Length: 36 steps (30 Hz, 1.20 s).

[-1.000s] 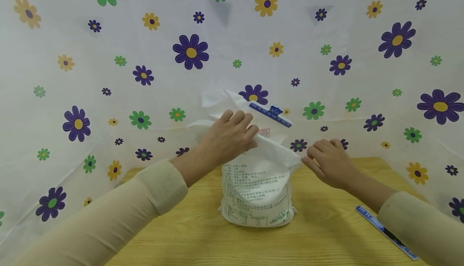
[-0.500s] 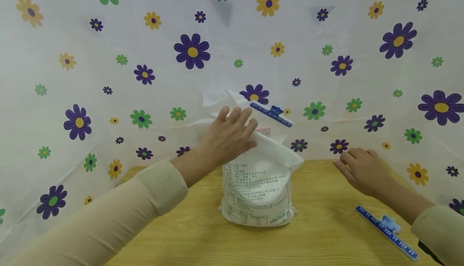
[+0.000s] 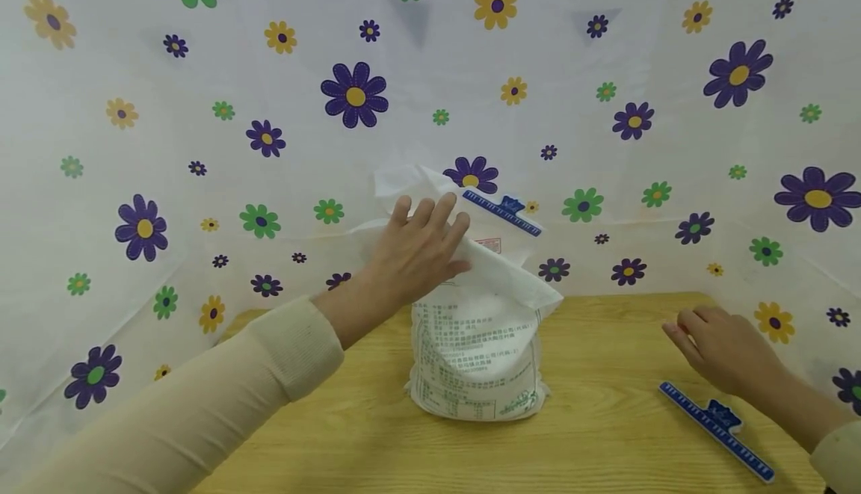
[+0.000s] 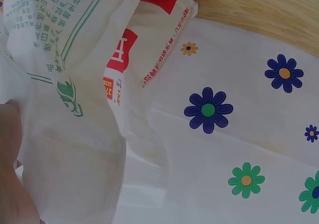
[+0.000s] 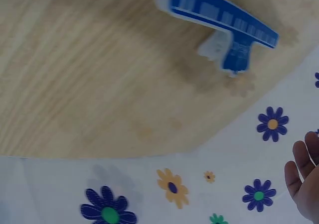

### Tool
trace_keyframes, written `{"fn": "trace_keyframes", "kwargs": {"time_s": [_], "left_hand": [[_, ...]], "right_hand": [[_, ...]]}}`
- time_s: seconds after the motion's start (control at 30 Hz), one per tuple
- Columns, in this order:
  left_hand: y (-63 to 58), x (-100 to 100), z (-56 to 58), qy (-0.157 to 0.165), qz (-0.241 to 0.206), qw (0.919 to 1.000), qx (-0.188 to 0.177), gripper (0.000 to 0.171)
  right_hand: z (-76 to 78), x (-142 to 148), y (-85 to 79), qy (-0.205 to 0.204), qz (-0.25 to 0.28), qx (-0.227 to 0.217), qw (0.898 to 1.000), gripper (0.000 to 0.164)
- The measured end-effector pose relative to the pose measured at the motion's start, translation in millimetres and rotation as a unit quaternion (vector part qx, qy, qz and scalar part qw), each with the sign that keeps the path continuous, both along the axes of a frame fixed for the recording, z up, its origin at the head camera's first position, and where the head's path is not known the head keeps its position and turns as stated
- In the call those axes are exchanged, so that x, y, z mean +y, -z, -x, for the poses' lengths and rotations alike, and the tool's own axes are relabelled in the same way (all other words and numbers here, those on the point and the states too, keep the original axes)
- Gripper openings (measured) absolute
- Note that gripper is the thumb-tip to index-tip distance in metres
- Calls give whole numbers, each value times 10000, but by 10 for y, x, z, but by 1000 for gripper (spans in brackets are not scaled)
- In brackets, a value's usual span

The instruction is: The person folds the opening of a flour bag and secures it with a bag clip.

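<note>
A white printed bag (image 3: 477, 352) stands upright on the table, its upper part folded and creased. A long blue bag clip (image 3: 501, 212) sits slanted across the bag's top right edge. My left hand (image 3: 420, 247) rests at the upper left of the bag with fingers spread and thumb out to the right; in the left wrist view part of that hand (image 4: 12, 184) lies along the white plastic. My right hand (image 3: 726, 348) hovers with nothing held, fingers loosely bent, just above a second blue clip (image 3: 716, 430) lying on the table. The right wrist view shows that clip (image 5: 224, 17) too.
The light wooden table (image 3: 323, 434) reaches back to a white curtain (image 3: 538, 53) printed with purple, green and orange flowers. Red printing on the bag's other side (image 4: 159, 35) shows in the left wrist view.
My right hand has let go of the bag's right corner and moved right and down towards the loose clip. My left hand's fingers have spread and shifted slightly left; the bag barely moved.
</note>
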State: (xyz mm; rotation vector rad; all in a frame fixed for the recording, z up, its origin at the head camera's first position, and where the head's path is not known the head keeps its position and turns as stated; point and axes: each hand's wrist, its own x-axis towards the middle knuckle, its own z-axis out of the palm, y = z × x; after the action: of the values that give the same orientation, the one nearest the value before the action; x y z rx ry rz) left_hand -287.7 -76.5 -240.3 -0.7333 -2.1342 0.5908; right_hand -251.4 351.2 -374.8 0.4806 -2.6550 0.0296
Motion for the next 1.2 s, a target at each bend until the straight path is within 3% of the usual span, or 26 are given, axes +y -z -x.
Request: {"fn": "trace_keyframes", "kwargs": {"time_s": [0.3,0.5,0.73,1.0,1.2], "left_hand": [[33,-32,1,-76,-318,9994,-100,73],[57,-38,20,0,-392,9991,-182,74],[23,-47,36,36,-381,9987,-349,78],[-28,-38,68,220,-448,9974,-510,77],[-37,-26,86,242,-508,9970,-540,74]], "right_hand": [[-107,249,381,689,-167,-1266,9894,42],[-248,322,713,790,-384,-1514,9846,40],[-278,317,733,1107,-295,-2110,9707,52],[-280,232,734,867,-254,-1324,9871,43],[-227,124,671,604,-17,-1078,9923,36]]}}
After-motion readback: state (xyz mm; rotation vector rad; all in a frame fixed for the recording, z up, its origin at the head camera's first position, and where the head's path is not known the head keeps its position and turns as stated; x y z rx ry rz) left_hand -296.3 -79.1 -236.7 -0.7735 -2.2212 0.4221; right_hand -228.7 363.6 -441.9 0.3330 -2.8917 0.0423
